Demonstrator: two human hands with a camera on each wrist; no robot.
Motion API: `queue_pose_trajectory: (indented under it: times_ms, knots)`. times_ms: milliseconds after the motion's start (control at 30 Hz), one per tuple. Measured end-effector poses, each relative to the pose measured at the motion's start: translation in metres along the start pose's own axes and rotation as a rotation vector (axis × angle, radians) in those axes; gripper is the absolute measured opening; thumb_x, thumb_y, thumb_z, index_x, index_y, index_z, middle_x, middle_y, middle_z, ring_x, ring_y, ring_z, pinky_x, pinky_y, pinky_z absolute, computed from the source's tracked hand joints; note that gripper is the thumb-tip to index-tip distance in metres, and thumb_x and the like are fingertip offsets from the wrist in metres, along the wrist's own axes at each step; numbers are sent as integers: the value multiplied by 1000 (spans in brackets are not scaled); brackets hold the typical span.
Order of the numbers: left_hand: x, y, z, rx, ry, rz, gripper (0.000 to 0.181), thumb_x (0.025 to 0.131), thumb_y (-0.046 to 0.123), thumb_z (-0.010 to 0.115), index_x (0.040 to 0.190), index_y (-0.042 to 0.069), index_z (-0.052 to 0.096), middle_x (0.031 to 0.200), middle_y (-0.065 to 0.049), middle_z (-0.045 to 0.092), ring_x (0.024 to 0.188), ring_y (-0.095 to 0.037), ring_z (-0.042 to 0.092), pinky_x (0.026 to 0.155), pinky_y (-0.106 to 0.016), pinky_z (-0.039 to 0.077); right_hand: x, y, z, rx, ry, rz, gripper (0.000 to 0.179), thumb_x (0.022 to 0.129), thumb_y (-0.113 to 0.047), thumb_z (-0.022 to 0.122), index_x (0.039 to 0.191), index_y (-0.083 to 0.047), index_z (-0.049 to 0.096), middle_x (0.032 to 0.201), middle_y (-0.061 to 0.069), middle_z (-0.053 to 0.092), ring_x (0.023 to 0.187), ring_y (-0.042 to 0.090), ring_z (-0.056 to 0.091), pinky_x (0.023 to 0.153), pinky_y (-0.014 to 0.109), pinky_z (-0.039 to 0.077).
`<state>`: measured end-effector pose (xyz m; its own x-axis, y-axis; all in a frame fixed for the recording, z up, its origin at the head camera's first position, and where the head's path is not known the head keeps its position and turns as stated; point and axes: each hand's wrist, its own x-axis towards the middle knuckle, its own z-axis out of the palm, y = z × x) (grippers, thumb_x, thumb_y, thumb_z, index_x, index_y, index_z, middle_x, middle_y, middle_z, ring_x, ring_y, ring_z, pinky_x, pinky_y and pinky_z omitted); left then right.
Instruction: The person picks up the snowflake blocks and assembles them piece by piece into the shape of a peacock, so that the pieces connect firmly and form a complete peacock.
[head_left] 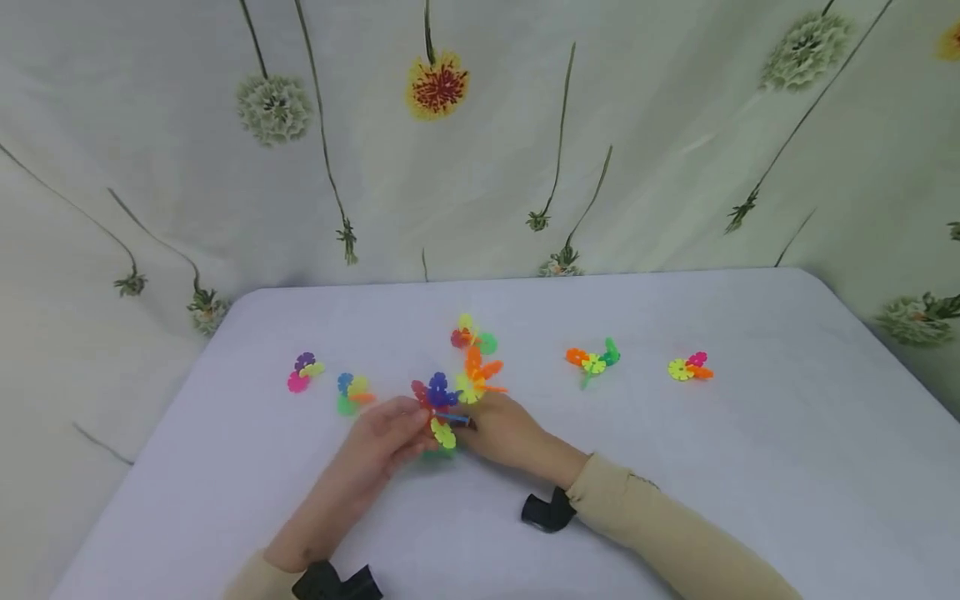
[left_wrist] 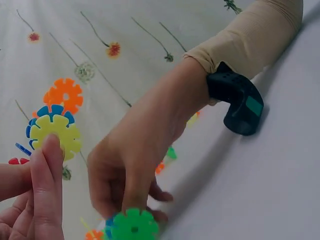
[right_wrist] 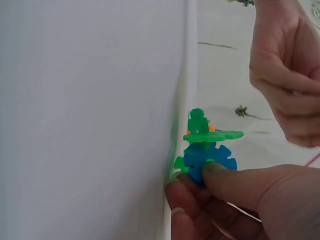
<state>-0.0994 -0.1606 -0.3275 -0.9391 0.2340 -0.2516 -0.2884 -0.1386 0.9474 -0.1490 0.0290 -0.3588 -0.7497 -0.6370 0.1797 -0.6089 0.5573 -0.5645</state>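
My left hand [head_left: 388, 433] pinches a cluster of notched plastic discs. In the left wrist view its yellow disc [left_wrist: 57, 135] lies against the fingers, with blue and orange discs [left_wrist: 67, 95] behind. Close beside it, my right hand [head_left: 506, 429] is low over the table. Thumb and fingers of that hand pinch a blue disc [right_wrist: 197, 157] joined to green discs [right_wrist: 215, 136], seen in the right wrist view. From the head, a purple-blue disc [head_left: 438, 387] shows between the hands, and an orange and yellow cluster [head_left: 474, 379] overlaps the right hand's far side.
Small disc clusters lie about the white table [head_left: 750, 467]: two at the left, including a pink and purple one [head_left: 302, 373], one behind the hands [head_left: 471, 335], and two at the right, including an orange and green one [head_left: 594, 360]. A flowered cloth [head_left: 495, 183] hangs behind.
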Motion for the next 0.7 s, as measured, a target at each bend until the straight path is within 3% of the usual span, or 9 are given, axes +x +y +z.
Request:
queue_pose_trajectory:
  times_ms: [133, 200, 300, 400, 500, 533, 600, 700]
  knots:
    - [-1, -6, 6, 19, -50, -39, 21, 94, 19, 59, 105, 1, 57, 88, -6, 64, 80, -16, 62, 80, -24, 50, -32, 26, -29, 169, 69, 49, 8, 86, -9, 68, 93, -5, 70, 80, -2, 67, 72, 11, 59, 65, 25, 50]
    - [-1, -9, 9, -6, -68, -69, 26, 94, 20, 59, 109, -1, 55, 90, -6, 64, 82, -16, 62, 81, -23, 49, -50, 35, -43, 254, 152, 56, 4, 85, -6, 69, 89, -6, 70, 78, -6, 65, 69, 12, 60, 60, 25, 51]
    - [-1, -12, 15, -62, -89, -117, 36, 93, 19, 60, 120, -3, 49, 94, -7, 65, 87, -16, 64, 83, -23, 48, -73, 41, -59, 323, 314, -7, 10, 81, 1, 70, 88, -7, 69, 76, -6, 65, 63, 16, 61, 57, 26, 52]
    - [-2, -15, 20, -102, -92, -141, 42, 93, 17, 60, 125, -5, 43, 97, -9, 66, 90, -17, 65, 83, -23, 47, -84, 36, -66, 306, 420, -132, 19, 78, 8, 71, 91, -6, 69, 79, -1, 66, 62, 17, 61, 58, 26, 53]
    - [-2, -17, 26, -122, -94, -148, 39, 93, 17, 60, 122, -5, 44, 99, -11, 66, 90, -17, 65, 82, -22, 48, -86, 29, -66, 259, 443, -270, 22, 77, 8, 72, 95, -4, 68, 84, 4, 68, 68, 15, 63, 63, 23, 53]
    - [-3, -18, 27, -128, -96, -153, 38, 93, 16, 60, 120, -5, 45, 99, -11, 66, 90, -18, 66, 82, -22, 48, -87, 27, -65, 242, 442, -295, 16, 80, 2, 71, 95, -4, 68, 85, 5, 68, 70, 14, 64, 64, 22, 53]
    - [-4, -19, 31, -137, -99, -154, 33, 93, 15, 60, 116, -4, 47, 98, -12, 67, 89, -18, 66, 81, -22, 48, -87, 24, -63, 204, 444, -330, 20, 77, 3, 73, 95, -4, 68, 86, 4, 68, 73, 13, 64, 66, 21, 52]
    - [-6, -20, 33, -159, -97, -151, 25, 92, 13, 61, 107, -3, 48, 95, -12, 67, 87, -18, 67, 79, -22, 49, -88, 22, -61, 169, 436, -331, 14, 80, -4, 72, 94, -6, 69, 86, 2, 68, 74, 11, 64, 66, 18, 51]
